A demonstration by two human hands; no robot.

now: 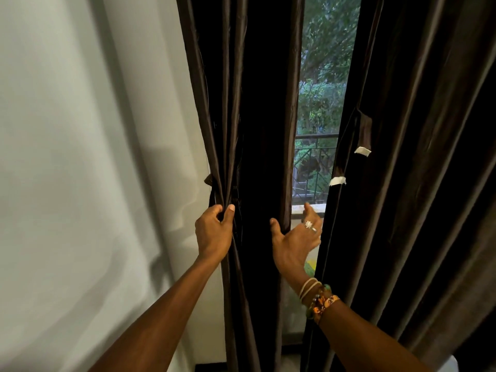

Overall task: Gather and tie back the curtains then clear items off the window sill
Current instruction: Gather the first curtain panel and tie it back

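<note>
Head view, facing a window covered by two dark brown curtains.

The left curtain [263, 103] hangs in the centre of the frame beside a pale wall [80, 130]. The right curtain [429, 130] fills the right side. Between them is a narrow gap [322, 76] showing trees and a railing [314, 146].

My left hand [213, 232], centre-left, grips the outer edge of the left curtain. The fingers are curled round a fold and the thumb is pressed against it. A dark tie [208, 181] shows just above this hand, at the wall side.

My right hand [294, 242], lower centre, sits at the inner edge of the same curtain. Its thumb lies on the front of the cloth and its fingers are spread and mostly straight, reaching into the gap, not closed on the fabric. It wears a ring [308, 224], with bracelets [319, 299] on the wrist.

A pale strip of sill [296, 209] shows just beside my right fingertips. Something yellow-green [311, 265] below my hand is too blurred to identify.

Two white-tipped straps [363, 151] hang on the inner edge of the right curtain, centre-right.
</note>
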